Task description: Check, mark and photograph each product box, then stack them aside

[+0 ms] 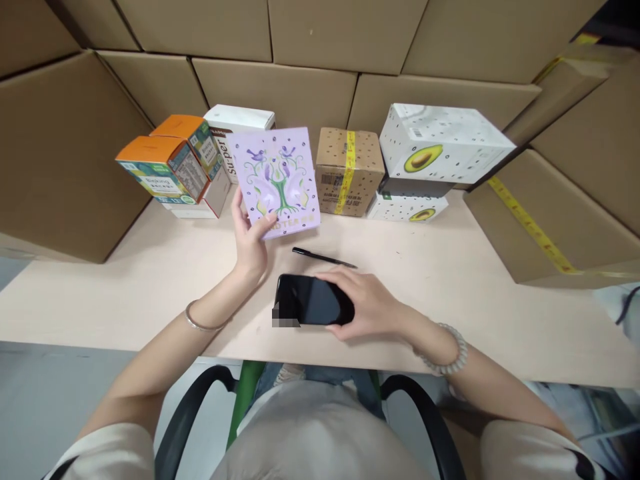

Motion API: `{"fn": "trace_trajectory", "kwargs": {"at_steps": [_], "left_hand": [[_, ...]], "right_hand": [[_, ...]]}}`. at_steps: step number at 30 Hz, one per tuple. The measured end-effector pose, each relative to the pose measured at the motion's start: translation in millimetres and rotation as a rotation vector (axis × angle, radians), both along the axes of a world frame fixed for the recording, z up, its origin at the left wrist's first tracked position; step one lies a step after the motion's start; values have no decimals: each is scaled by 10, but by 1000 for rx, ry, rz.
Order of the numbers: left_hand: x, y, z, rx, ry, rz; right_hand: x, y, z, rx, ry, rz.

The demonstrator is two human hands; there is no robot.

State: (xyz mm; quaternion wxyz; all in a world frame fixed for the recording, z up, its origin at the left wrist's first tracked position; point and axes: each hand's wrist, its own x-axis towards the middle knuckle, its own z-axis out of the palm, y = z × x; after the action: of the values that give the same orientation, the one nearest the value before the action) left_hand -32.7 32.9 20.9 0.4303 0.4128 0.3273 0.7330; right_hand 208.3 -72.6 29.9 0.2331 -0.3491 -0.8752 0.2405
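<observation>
Pale shirt (310,437) nearest cam, then phone (313,300) at desk (425,257) front-centre, R hand (373,303) curled round its R end; can't tell if it's fully resting, so a loose grip cd let it slip, & a push fwd cd roll the pen (323,257) lying just beyond. L hand (250,247) has the flat purple pack (280,177) pinched at its lower-L corner, thumb on front, so it cd tip R b/c the far side looks unsupported. Further back, brown taped box (333,173) & stacked avocado boxes (455,157) cd get knocked if pack swings R.
</observation>
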Motion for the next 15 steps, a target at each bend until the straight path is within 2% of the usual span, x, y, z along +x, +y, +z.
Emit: {"fn": "trace_trajectory", "kwargs": {"at_steps": [3,5,7,9,13,15], "left_hand": [[-39,54,299,-126,-5,-92],[-19,143,516,-190,22,-239],[74,270,720,-208,73,-391],[237,419,891,-246,149,-468],[635,723,1088,-361,355,-542],[786,831,1117,-327,488,-516]], "right_hand": [[-91,23,-135,-59,-24,44],[-131,53,-220,-76,-34,55],[-147,89,-289,-73,-22,73],[-142,121,-341,-58,1,96],[-107,158,-420,-25,21,108],[-93,167,-449,3,9,104]]}}
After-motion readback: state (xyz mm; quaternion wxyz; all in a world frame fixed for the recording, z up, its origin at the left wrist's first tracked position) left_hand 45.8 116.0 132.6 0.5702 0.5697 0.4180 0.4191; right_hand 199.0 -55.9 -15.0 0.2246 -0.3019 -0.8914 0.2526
